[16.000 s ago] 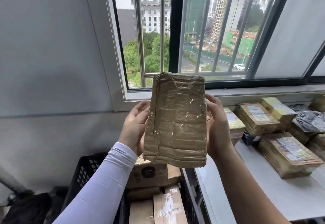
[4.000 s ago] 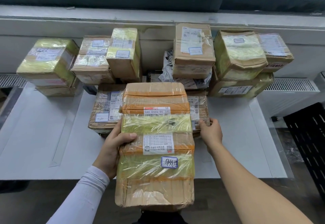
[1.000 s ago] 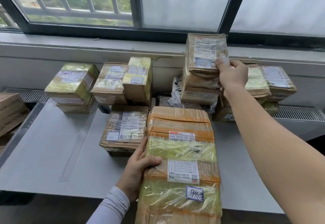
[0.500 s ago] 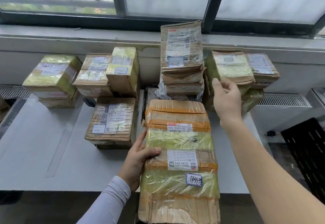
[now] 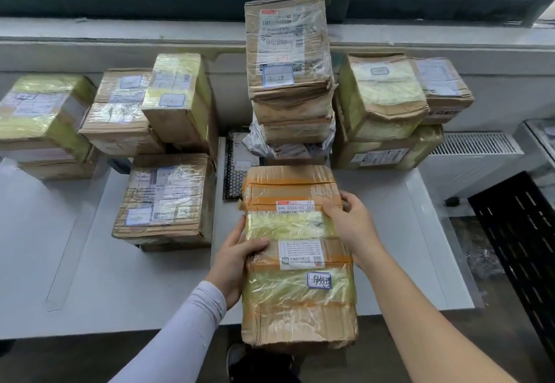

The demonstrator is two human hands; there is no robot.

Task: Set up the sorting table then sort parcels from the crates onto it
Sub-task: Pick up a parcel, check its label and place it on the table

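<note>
A long cardboard parcel (image 5: 297, 265) wrapped in orange and yellowish tape lies over the front edge of the white sorting table (image 5: 90, 262), its near end hanging off. My left hand (image 5: 237, 259) grips its left side, thumb on top. My right hand (image 5: 351, 223) holds its right edge near the far end, fingers curled over the side. Behind it stands a stack of brown parcels (image 5: 288, 61) topped by a labelled one.
More taped parcels line the back by the window sill: one group at left (image 5: 42, 112), two at centre left (image 5: 177, 97), a flat one (image 5: 168, 199) nearer, and a pile at right (image 5: 384, 97). A black crate (image 5: 519, 247) stands at right below the table.
My right hand has come down from the parcels at the back right and taken hold of the long parcel's right edge. My left hand has kept its grip.
</note>
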